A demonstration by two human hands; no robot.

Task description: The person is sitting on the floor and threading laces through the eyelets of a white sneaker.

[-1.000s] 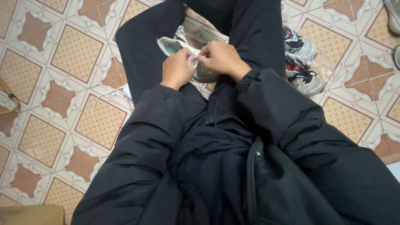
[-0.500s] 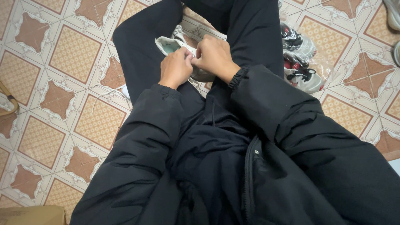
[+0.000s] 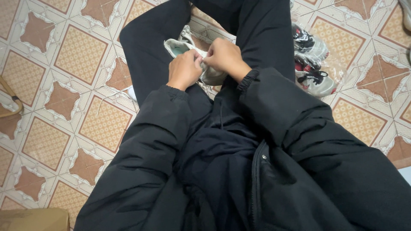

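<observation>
A pale grey-green sneaker (image 3: 180,45) lies between my legs in black trousers, heel toward me. My left hand (image 3: 184,69) and my right hand (image 3: 224,57) are both closed over its top, pinching a white lace (image 3: 202,54) between the fingers. The hands touch each other above the shoe. Most of the sneaker is hidden under them and my black jacket sleeves.
A pair of white, black and red sneakers (image 3: 310,64) in a clear plastic bag lies on the patterned tile floor (image 3: 77,55) to my right. A wooden curved piece (image 3: 10,102) sits at the left edge. A cardboard box corner (image 3: 34,219) shows at bottom left.
Both hands stay on the sneaker and have shifted only slightly, working the lace. The view has drifted a little.
</observation>
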